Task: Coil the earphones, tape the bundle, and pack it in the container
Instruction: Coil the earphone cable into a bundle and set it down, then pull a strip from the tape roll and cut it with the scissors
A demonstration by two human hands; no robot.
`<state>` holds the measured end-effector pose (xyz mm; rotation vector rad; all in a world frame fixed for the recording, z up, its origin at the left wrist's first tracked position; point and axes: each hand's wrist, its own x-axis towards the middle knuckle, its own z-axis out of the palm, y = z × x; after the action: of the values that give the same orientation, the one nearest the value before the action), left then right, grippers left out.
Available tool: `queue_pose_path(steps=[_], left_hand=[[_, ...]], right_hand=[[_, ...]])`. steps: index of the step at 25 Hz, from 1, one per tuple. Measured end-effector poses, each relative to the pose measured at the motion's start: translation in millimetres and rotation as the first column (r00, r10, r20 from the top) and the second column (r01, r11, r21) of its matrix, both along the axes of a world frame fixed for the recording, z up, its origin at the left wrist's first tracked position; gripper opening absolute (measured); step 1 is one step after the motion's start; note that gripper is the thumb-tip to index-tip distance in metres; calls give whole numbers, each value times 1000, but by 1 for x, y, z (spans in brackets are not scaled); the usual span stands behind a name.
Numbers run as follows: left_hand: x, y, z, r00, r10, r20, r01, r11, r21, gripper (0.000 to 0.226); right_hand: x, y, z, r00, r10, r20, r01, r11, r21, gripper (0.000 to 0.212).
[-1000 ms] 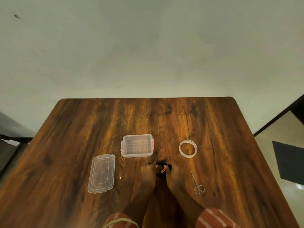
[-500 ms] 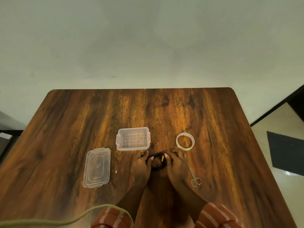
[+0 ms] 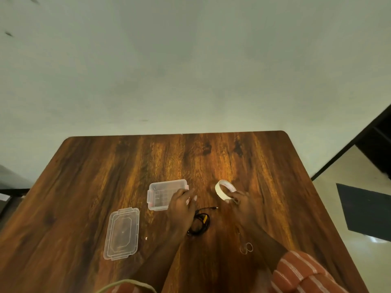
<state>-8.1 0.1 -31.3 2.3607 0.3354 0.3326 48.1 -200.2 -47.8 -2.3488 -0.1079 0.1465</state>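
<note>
The coiled black earphones [image 3: 201,224] lie on the wooden table [image 3: 105,176], their plug end sticking out to the right. My left hand [image 3: 182,208] hovers just left of the coil with fingers spread, overlapping the near right corner of the clear open container [image 3: 163,192]. My right hand [image 3: 241,203] grips the roll of tape [image 3: 224,189] by its near edge and holds it tilted off the table. The container's clear lid [image 3: 122,233] lies flat to the left.
Small scissors [image 3: 245,247] lie near my right forearm. A tiny pale scrap [image 3: 146,238] sits beside the lid. A pale cord [image 3: 127,284] crosses the bottom edge. The table's far edge meets a plain wall; the right edge drops to the floor.
Both hands left the coiled earphones. My right hand went to the tape roll and lifted it. My left hand moved up toward the container. The view tilted.
</note>
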Motion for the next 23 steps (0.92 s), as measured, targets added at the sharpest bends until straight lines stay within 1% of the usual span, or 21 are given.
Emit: queue_pose_path(steps=[2, 3, 5, 7, 8, 10, 12, 13, 15, 17, 18, 19, 21, 23], left_hand=[[13, -5, 33, 994, -60, 94, 69, 993, -97, 33], [17, -6, 48, 984, -100, 146, 118, 985, -123, 37], [19, -6, 71, 961, -151, 233, 188, 971, -147, 42], [16, -3, 93, 945, -149, 292, 203, 965, -165, 42], [14, 0, 107, 933, -132, 334, 200, 964, -177, 40], [10, 5, 131, 901, -79, 427, 173, 967, -187, 38], [1, 10, 152, 854, -36, 520, 133, 980, -151, 34], [-1, 10, 156, 841, -28, 541, 130, 980, -152, 32], [-7, 15, 169, 838, 18, 545, 121, 968, -219, 25], [-5, 19, 179, 850, 119, 514, 66, 943, -327, 16], [-4, 22, 185, 845, 148, 514, 33, 945, -326, 12], [-4, 25, 190, 843, 142, 519, 8, 961, -277, 8], [-5, 28, 200, 862, 62, 503, 3, 992, -128, 5], [-6, 31, 206, 896, 1, 444, 21, 999, -44, 5]], right_hand=[[-6, 19, 26, 996, -83, 25, 74, 962, 262, 27], [-9, 29, 41, 995, -94, 39, 73, 925, 372, 23], [-16, 47, 70, 995, -64, 82, 15, 867, 499, 23], [-21, 59, 95, 988, -61, 142, -28, 832, 553, 33], [-24, 64, 109, 982, -68, 176, -45, 821, 569, 35], [-26, 73, 130, 973, -66, 223, -75, 819, 569, 30], [-27, 81, 149, 959, -58, 278, -116, 815, 567, 25], [-27, 83, 153, 954, -58, 294, -126, 814, 567, 23], [-29, 91, 164, 948, -51, 314, -141, 816, 560, 20], [-29, 96, 170, 944, -61, 324, -128, 838, 530, 23], [-29, 98, 172, 933, -57, 354, -141, 851, 507, 25], [-29, 99, 175, 921, -55, 386, -151, 862, 483, 26], [-30, 101, 180, 894, -53, 445, -168, 881, 443, 28], [-31, 103, 186, 866, -55, 497, -183, 890, 417, 28]])
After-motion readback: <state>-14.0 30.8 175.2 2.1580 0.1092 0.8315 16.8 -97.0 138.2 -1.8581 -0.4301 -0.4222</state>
